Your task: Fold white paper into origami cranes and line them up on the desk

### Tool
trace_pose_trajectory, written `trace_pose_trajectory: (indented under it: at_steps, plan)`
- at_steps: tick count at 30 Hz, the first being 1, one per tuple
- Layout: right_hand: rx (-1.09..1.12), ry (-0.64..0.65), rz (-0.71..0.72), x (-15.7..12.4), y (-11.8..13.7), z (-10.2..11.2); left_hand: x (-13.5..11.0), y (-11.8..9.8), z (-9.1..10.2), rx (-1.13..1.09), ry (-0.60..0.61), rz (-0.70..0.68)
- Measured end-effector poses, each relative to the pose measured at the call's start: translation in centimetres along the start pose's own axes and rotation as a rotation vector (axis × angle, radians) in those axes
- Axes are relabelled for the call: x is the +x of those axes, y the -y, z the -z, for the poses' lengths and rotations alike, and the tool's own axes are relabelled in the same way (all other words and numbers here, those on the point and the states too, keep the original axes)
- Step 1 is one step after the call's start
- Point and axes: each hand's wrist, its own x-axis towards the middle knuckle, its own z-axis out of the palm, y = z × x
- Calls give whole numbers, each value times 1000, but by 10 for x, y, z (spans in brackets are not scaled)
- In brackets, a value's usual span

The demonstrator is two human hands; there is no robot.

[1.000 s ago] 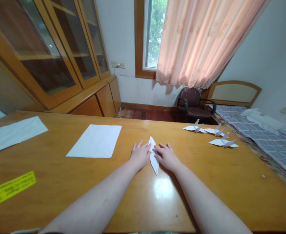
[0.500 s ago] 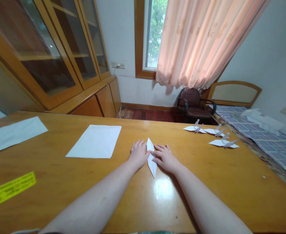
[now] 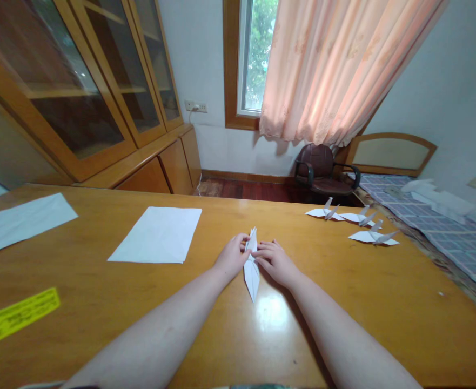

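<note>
A narrow folded white paper (image 3: pixel 252 275) lies on the table in front of me, pointed at both ends, with its far tip split. My left hand (image 3: pixel 233 256) is at its left edge, with curled fingers and the thumb closed on the paper. From the right, my right hand (image 3: pixel 276 260) rests on the table with stretched fingers, its fingertips touching the middle of the folded paper. Parts of the paper's middle are hidden under the fingers.
Three folded paper cranes, one of them the nearest crane (image 3: pixel 373 236), stand at the table's far right. White paper sheets (image 3: pixel 156 235) lie left of my hands, with a long white paper (image 3: pixel 22 224) farther left. A yellow label (image 3: pixel 19 317) sits near the left edge of the wooden table (image 3: pixel 205 346).
My left hand has gone from lying flat to curled fingers at the paper's edge. The folded paper has turned slightly and its far tip now shows split points. The right hand has barely moved.
</note>
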Motion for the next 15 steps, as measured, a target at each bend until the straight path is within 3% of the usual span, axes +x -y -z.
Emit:
trace_pose_trajectory:
  at_steps: [7,10,12,15]
  plan:
    - [74,-129,-8,0,1,0,2,2,-4,-422,-98,136]
    - [192,-95,-59,1,4,4,4,4,-7,-622,-60,151]
    - [298,-70,-80,1,6,5,3,3,-8,-632,-12,107]
    - [480,-105,-113,0,7,4,-1,-4,-4,-476,50,-23]
